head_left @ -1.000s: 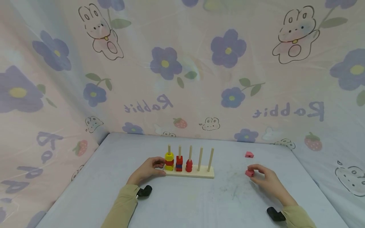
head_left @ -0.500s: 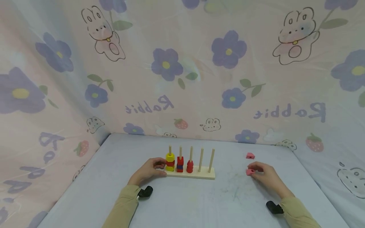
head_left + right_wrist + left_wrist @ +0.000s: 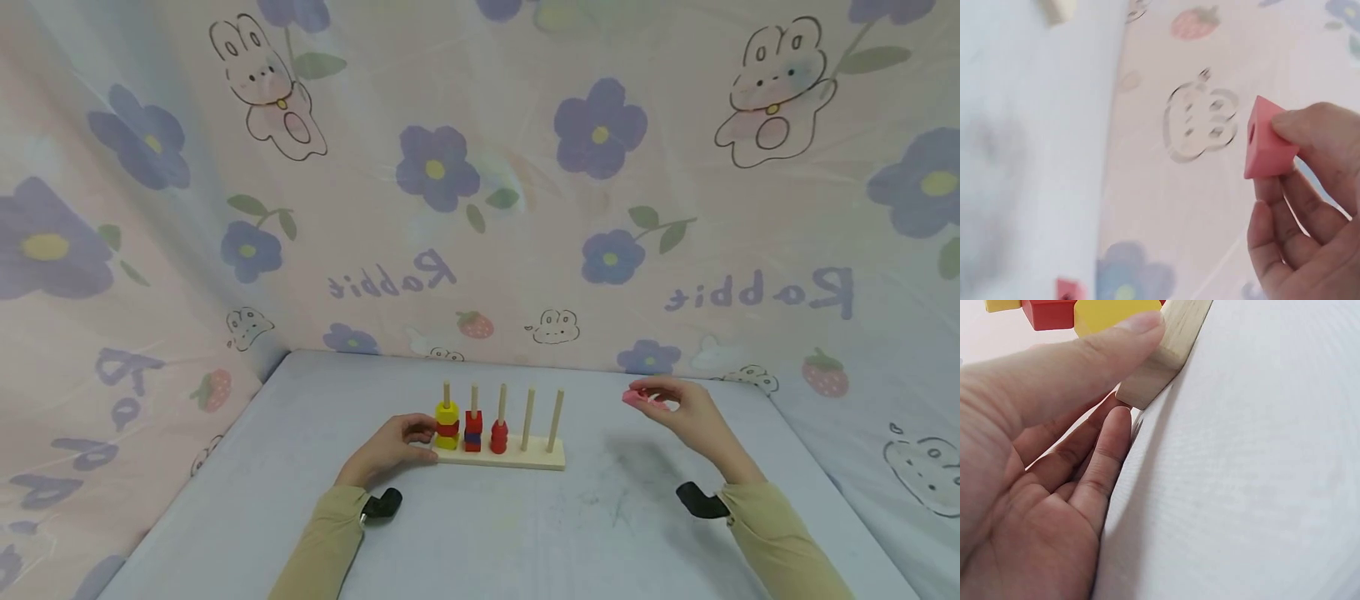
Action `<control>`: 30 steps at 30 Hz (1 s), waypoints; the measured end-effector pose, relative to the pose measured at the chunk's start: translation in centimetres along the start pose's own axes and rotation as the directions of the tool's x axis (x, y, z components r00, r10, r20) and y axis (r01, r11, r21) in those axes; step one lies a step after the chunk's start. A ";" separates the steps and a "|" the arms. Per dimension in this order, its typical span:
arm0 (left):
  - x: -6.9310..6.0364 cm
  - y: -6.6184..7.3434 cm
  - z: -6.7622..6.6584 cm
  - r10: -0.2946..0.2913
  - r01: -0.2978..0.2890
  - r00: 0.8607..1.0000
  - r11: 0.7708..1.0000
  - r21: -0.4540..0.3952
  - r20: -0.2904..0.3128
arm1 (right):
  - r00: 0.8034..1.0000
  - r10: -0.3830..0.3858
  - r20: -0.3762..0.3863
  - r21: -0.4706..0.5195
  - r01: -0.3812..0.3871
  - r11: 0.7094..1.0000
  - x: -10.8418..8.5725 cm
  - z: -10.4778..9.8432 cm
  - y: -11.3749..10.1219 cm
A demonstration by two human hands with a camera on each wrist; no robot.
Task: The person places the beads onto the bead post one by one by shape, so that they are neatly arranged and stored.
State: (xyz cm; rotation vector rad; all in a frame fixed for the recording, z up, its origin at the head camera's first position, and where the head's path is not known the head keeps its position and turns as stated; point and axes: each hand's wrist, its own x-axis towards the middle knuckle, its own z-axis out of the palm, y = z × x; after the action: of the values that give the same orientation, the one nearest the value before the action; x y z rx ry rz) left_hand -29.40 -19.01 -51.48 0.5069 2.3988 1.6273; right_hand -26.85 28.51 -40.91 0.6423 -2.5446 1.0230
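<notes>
My left hand [image 3: 388,448] holds the left end of a light wooden peg board [image 3: 517,457]; the left wrist view shows the thumb on the base [image 3: 1159,370] and fingers at its end. The first peg carries yellow and red beads [image 3: 447,427], the second red and blue beads [image 3: 472,432], the third a red bead stack [image 3: 498,437]. The two right pegs [image 3: 528,421] are bare. Raised over the table at the right, my right hand [image 3: 697,419] pinches a pink triangular bead [image 3: 1267,142] with a hole, between thumb and fingers.
A second pink bead [image 3: 1071,289] lies on the white-covered table [image 3: 495,533], partly hidden by the right hand in the head view. A printed curtain [image 3: 510,275] rises behind the table and at both sides. Black wrist cameras [image 3: 701,500] sit at the sleeves.
My right hand has lifted the pink bead off the table and moved it up and slightly left, toward the back. The left hand and the peg board stay where they were.
</notes>
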 end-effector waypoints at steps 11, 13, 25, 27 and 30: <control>-0.1 0.2 -0.2 0.009 -0.009 1.000 1.000 0.015 0.003 | 0.977 -0.214 0.013 0.223 0.206 0.953 3.9 1.6 -9.9; -0.2 0.3 -0.2 0.016 -0.016 1.000 1.000 0.014 0.009 | 0.975 -0.221 0.030 0.252 0.206 0.946 4.3 2.1 -10.8; 0.0 0.1 -0.1 0.020 -0.021 1.000 1.000 0.014 0.013 | 0.972 -0.208 0.108 0.297 0.168 0.940 5.4 5.6 -12.1; -0.1 0.1 -0.1 0.024 -0.024 1.000 1.000 0.012 0.014 | 0.974 -0.201 0.110 0.306 0.159 0.939 5.5 6.0 -12.2; -0.4 0.8 0.0 0.028 -0.028 0.999 1.000 0.007 0.019 | 0.974 -0.190 0.124 0.300 0.146 0.943 5.6 6.5 -12.1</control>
State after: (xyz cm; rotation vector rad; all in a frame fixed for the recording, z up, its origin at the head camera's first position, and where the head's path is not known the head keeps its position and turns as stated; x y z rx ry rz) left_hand -28.89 -18.94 -50.71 0.5574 2.3957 1.6179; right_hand -26.16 14.48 -36.00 1.0353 -2.4292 1.3437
